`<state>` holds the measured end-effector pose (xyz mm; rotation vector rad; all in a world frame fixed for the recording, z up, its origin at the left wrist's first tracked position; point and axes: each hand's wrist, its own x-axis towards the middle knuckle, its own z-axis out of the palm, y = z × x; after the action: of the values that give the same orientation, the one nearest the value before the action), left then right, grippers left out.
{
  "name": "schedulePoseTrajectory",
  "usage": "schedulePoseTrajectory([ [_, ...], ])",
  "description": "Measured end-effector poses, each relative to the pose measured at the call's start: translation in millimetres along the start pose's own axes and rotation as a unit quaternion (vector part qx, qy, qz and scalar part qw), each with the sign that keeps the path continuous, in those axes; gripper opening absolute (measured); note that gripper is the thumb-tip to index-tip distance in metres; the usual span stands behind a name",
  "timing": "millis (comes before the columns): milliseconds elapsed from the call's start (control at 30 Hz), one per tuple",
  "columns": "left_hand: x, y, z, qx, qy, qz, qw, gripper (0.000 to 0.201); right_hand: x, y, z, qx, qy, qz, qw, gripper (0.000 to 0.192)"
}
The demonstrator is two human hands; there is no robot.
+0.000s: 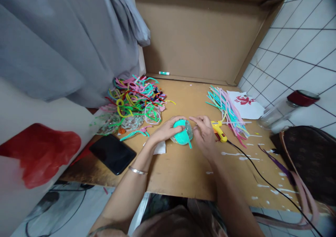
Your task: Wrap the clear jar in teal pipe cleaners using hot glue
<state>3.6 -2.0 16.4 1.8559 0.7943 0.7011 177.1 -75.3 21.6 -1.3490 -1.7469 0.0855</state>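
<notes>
Left hand curls half closed around the round turquoise-and-clear piece, thumb across its front, at the middle of the wooden table. Just beside it, the right hand extends its index finger, others bent; whether it holds anything cannot be told. Farther right lie the yellow glue gun and pastel fuzzy stems.

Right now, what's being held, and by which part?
The left fingers hold the round turquoise piece by its top and far edge; unclear for the right fingers.
</notes>
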Motion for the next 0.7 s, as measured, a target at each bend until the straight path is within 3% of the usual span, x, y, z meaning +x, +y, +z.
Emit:
schedulePoseTrajectory([
  [267, 1, -1, -0.3, 0.003, -0.001, 0.01, 1.0, 0.049, -1, 10, 16, -0.032, -0.017, 0.058, 0.998, 0.042],
  [700, 2, -6, -1.2, 0.012, -0.001, 0.013, 1.0, 0.052, -3, 10, 18, 0.033, -0.033, 0.048, 0.998, 0.037],
])
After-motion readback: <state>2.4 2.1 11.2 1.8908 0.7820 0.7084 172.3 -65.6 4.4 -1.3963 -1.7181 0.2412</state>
